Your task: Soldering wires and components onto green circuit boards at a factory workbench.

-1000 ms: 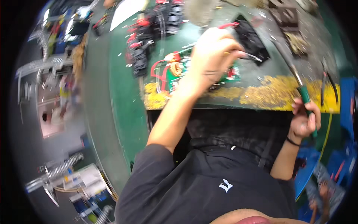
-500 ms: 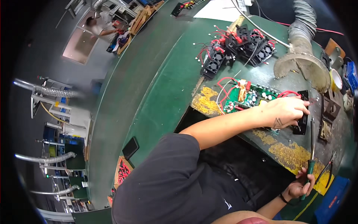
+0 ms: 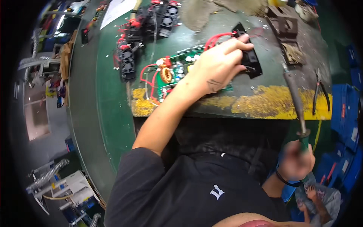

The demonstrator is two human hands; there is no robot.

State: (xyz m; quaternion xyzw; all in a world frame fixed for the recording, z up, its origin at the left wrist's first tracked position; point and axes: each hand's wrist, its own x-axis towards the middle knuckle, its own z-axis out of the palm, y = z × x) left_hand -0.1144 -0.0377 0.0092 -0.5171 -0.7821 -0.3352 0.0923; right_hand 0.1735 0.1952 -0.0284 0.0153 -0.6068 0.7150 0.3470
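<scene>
My left hand (image 3: 221, 62) reaches over a green circuit board (image 3: 177, 73), its fingers and thumb closed on a black panel (image 3: 250, 59) at the board's right end. Red wires (image 3: 214, 38) run between board and panel. The forearm hides part of the board. Below the bench edge, my right hand (image 3: 297, 162) is wrapped round the green handle of a soldering iron (image 3: 295, 94). The iron's metal shaft points away from me, over the yellow-worn edge of the bench. Motion blurs the right fingers.
Black fan units (image 3: 126, 62) with red wires stand at the back left. Pliers (image 3: 317, 94) lie right of the iron, near a brown metal stand (image 3: 281, 20). A dusty fume hood (image 3: 198, 17) rests behind. Blue crates (image 3: 344, 106) and another person (image 3: 321, 198) are at the right.
The view has swung, so the bench sits differently in the picture. My right hand still holds the soldering iron, now drawn back below the bench edge; my left stays on the panel.
</scene>
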